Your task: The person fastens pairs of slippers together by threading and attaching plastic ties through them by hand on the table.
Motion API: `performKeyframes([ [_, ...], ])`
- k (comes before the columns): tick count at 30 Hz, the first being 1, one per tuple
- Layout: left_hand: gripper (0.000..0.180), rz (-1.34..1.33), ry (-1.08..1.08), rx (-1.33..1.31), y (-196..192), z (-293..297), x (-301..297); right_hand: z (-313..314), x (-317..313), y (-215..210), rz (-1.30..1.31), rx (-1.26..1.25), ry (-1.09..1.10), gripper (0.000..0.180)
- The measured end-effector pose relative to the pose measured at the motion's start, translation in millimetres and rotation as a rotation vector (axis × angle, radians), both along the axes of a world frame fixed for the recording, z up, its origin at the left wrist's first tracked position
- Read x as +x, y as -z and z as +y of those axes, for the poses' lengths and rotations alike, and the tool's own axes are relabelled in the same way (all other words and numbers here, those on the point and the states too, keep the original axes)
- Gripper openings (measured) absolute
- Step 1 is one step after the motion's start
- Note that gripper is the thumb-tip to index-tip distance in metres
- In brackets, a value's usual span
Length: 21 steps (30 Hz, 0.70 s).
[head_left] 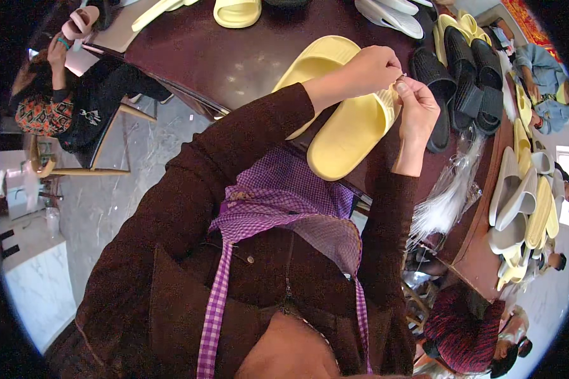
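Two pale yellow slide sandals (348, 129) lie on a dark brown table (215, 57) in front of me. My left hand (370, 69) and my right hand (417, 110) meet above the strap of the nearer sandal. Both pinch something very small between the fingertips at its edge; what it is cannot be made out. My dark brown sleeves reach up from the lower edge, over a purple checked apron.
Black sandals (461, 82) lie to the right, with grey and yellow ones (525, 208) stacked further right. Clear plastic bags (449, 189) hang off the table edge. A seated person (69, 107) is at the left, others at the right and below.
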State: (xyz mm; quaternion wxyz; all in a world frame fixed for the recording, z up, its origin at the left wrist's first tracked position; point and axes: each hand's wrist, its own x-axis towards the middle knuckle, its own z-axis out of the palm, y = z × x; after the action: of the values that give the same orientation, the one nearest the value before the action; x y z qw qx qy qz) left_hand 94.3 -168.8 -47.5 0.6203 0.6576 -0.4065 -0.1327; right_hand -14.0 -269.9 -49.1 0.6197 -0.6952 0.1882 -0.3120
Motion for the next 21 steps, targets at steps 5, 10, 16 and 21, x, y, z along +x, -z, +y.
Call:
performKeyframes([
  [5, 0.021, -0.039, -0.008, 0.022, -4.0, 1.4, -0.6, -1.9, 1.1, 1.8, -0.003, 0.025, 0.005, 0.011],
  [10, 0.021, -0.017, -0.028, 0.042, -4.0, 2.1, -1.2, 0.6, 1.2, 1.3, -0.019, 0.04, -0.004, 0.011],
  [16, 0.021, -0.011, -0.038, 0.057, -7.8, 4.8, -4.4, 1.4, -0.7, 1.1, -0.044, 0.038, -0.012, 0.011],
  [21, 0.021, -0.074, -0.043, 0.04, -7.2, 6.7, -3.3, 3.3, -0.7, -0.1, -0.029, -0.001, 0.002, 0.011],
])
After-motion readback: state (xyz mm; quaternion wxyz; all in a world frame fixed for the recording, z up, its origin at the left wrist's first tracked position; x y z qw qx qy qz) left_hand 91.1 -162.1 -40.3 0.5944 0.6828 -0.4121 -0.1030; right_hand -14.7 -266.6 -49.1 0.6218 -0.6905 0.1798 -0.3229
